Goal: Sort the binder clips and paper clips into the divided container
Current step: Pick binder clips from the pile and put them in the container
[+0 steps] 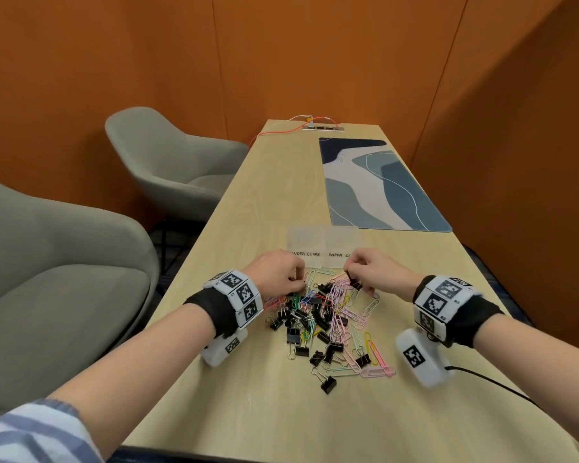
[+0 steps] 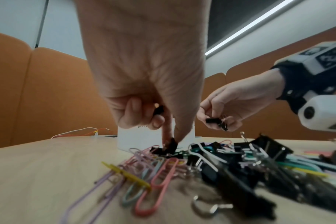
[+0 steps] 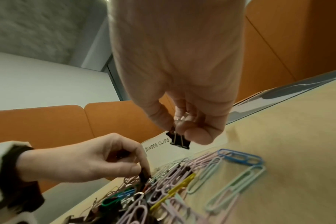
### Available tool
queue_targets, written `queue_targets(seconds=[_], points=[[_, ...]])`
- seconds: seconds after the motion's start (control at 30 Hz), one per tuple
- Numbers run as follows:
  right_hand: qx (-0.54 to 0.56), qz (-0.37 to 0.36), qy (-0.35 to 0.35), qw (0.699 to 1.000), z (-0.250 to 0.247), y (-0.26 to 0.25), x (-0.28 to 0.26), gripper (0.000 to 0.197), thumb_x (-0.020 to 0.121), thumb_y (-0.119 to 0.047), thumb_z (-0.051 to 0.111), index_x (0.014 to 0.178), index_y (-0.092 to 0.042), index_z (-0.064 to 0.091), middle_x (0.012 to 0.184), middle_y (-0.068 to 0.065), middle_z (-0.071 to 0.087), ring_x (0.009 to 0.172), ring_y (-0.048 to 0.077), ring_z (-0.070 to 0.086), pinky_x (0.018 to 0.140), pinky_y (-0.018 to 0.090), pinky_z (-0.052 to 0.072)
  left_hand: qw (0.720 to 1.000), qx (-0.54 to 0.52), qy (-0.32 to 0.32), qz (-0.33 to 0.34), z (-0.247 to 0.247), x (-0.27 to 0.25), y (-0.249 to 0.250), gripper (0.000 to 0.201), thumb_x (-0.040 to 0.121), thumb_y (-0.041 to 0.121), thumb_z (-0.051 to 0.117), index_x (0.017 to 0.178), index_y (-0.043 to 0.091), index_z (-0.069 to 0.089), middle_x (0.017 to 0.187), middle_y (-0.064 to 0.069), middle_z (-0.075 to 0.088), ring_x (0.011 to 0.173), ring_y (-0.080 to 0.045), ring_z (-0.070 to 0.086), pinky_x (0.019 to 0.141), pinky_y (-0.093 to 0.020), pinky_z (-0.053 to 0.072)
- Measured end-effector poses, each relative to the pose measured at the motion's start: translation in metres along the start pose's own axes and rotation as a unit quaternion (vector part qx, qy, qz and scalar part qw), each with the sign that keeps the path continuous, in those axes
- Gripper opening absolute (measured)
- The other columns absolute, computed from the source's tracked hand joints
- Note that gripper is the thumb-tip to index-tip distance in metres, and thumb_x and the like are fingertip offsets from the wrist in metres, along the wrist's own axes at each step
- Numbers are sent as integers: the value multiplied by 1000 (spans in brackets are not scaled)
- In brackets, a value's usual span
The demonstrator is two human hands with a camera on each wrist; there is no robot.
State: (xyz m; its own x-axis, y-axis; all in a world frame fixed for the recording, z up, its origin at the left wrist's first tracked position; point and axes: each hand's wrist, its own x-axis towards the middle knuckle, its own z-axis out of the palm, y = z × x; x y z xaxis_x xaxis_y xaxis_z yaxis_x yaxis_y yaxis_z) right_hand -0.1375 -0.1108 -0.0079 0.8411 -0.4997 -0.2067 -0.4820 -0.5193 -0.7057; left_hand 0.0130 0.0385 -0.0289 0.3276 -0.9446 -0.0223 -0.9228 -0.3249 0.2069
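Observation:
A heap of black binder clips and coloured paper clips point(image 1: 325, 315) lies on the wooden table point(image 1: 281, 412), in front of a translucent divided container point(image 1: 321, 242) labelled BINDER CLIPS and PAPER CLIPS. My left hand point(image 1: 291, 279) reaches down into the far left of the heap. Its thumb and index finger pinch a black binder clip point(image 2: 171, 146), and a second black clip point(image 2: 158, 111) sits under the curled fingers. My right hand point(image 1: 365, 272) hovers just above the heap's far right, pinching a black binder clip point(image 3: 179, 141) by its wire handles, near the container's label point(image 3: 157, 146).
A blue patterned desk mat point(image 1: 381, 185) lies beyond the container. Two grey chairs point(image 1: 168, 162) point(image 1: 47, 262) stand left of the table. An orange cable point(image 1: 281, 128) and a socket strip point(image 1: 321, 128) sit at the far end. Orange walls close in all round.

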Motion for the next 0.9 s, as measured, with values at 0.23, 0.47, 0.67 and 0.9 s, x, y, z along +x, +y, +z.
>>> queue_targets(seconds=[0.23,0.47,0.67,0.9], points=[[67,25,-42,997,11,-13,9,24,88,-1,36,92,-13,56,72,4,45,49,14,37,40,21,35,998,-60,19,-19,-4,-1,-4,22,95,28,49,90,13,63,68,7,54,62,-14,50,58,-24,37],[153,51,-57,985,4,-14,14,28,87,3,35,89,-11,60,87,12,49,47,13,41,37,20,39,998,-32,-56,-12,2,-2,-3,26,85,38,64,99,16,60,102,-2,65,90,-17,57,77,-31,46],[215,26,1,976,-10,-30,28,22,89,6,43,104,-3,55,74,8,54,53,13,49,40,17,42,993,-105,-43,-34,-8,1,3,29,86,36,62,102,12,57,75,5,53,70,-15,49,58,-26,36],[121,7,28,992,2,-56,73,17,85,4,47,89,-9,57,76,13,62,60,17,63,68,30,57,931,-306,73,-186,-49,28,-5,19,84,32,58,87,15,51,74,3,54,65,-14,47,55,-24,39]])
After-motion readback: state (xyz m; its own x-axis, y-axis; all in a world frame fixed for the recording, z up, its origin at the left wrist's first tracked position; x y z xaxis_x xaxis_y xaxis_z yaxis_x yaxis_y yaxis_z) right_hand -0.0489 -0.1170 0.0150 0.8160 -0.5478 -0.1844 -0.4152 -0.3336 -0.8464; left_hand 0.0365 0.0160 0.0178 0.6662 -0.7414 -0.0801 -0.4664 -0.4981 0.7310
